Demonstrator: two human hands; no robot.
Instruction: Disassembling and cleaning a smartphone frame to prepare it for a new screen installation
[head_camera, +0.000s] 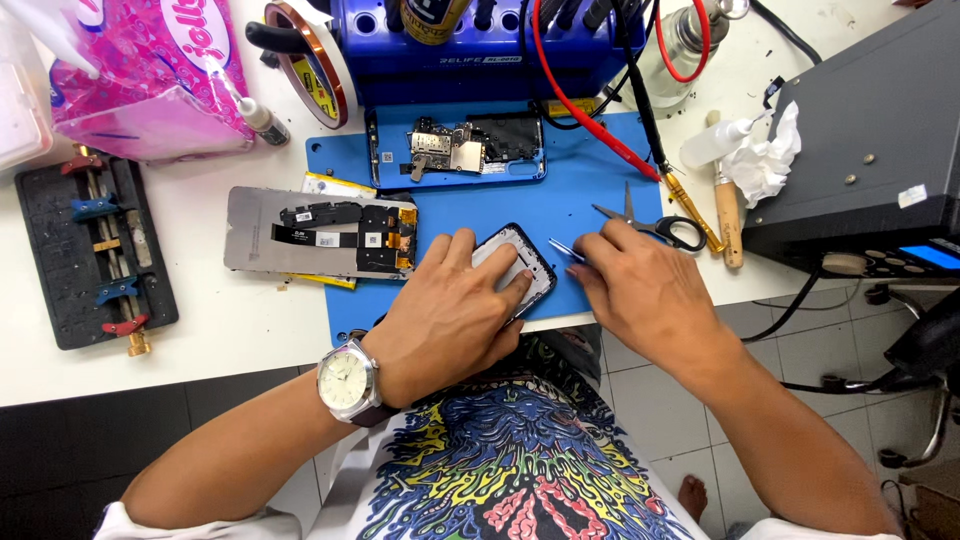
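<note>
My left hand (450, 310) lies flat on a dark phone frame (528, 262) at the near edge of the blue work mat (590, 195), pressing it down. A watch sits on that wrist. Just to the right, my right hand (640, 285) pinches thin metal tweezers (563, 250) whose tip touches the frame's right side. An opened blue phone body (455, 148) with its boards showing lies further back on the mat. A detached grey screen panel (320, 232) with a flex cable lies to the left.
Scissors (650, 225) and a wooden-handled tool (728, 215) lie right of my hands. A blue tool rack (470, 50) with red and black leads stands at the back. A black clamp jig (95, 250) lies far left, a dark machine (870, 150) far right, a pink packet (150, 70) back left.
</note>
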